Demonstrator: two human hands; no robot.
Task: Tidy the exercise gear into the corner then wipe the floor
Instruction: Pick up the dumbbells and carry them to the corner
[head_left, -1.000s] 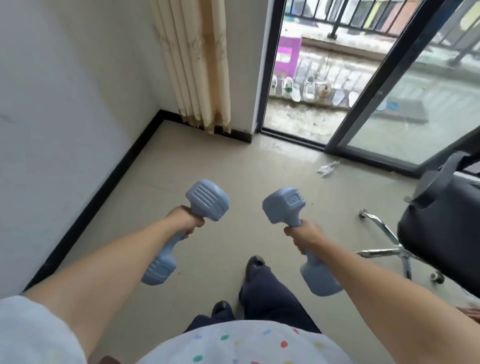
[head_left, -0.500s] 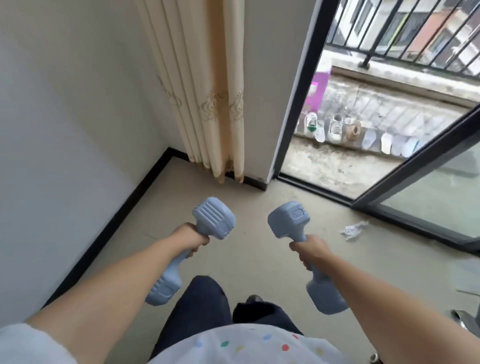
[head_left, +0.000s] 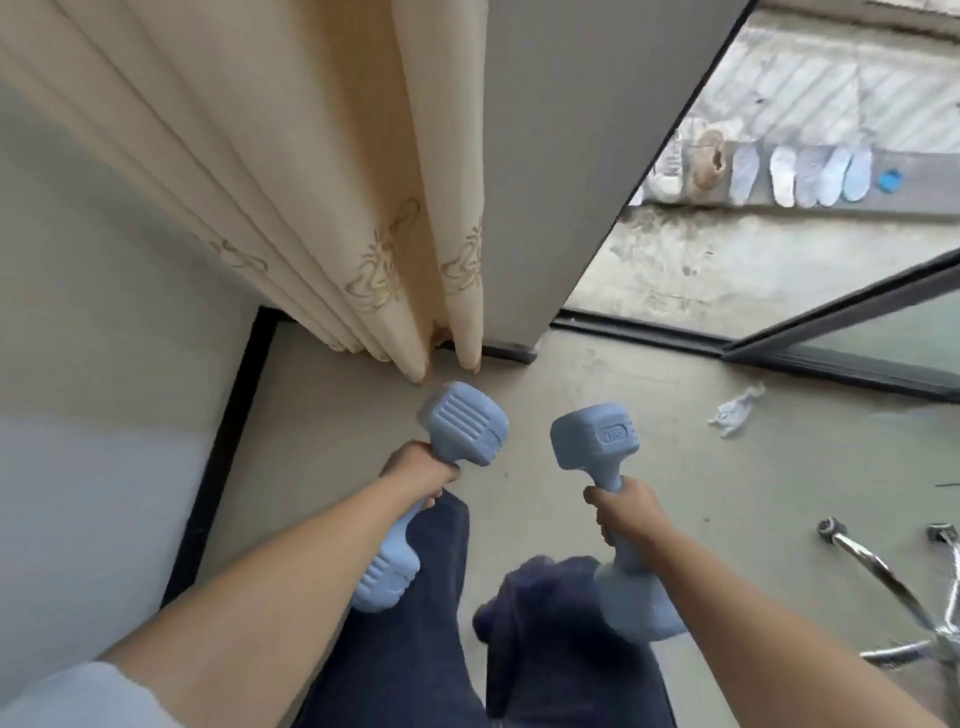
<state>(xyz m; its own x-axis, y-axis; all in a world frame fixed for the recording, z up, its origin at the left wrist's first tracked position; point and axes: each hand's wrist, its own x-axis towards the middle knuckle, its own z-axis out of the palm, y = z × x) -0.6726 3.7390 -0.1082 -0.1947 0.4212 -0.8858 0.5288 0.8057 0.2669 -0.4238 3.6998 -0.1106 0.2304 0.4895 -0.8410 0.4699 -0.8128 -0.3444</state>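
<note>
left hand (head_left: 420, 470) grips dumbbell (head_left: 434, 493) | right hand (head_left: 626, 512) grips second dumbbell (head_left: 608, 488) | handles hidden

Both bare forearms reach forward and down, side by side. The left hand (head_left: 418, 470) has its fingers curled round the handle of a pale blue moulded dumbbell (head_left: 434, 491); the right hand (head_left: 626, 509) grips a second pale blue dumbbell (head_left: 605, 467), knuckles up

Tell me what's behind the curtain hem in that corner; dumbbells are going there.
Below the curtain hem, black skirting and bare floor show. Anything behind the folds is hidden.
</note>
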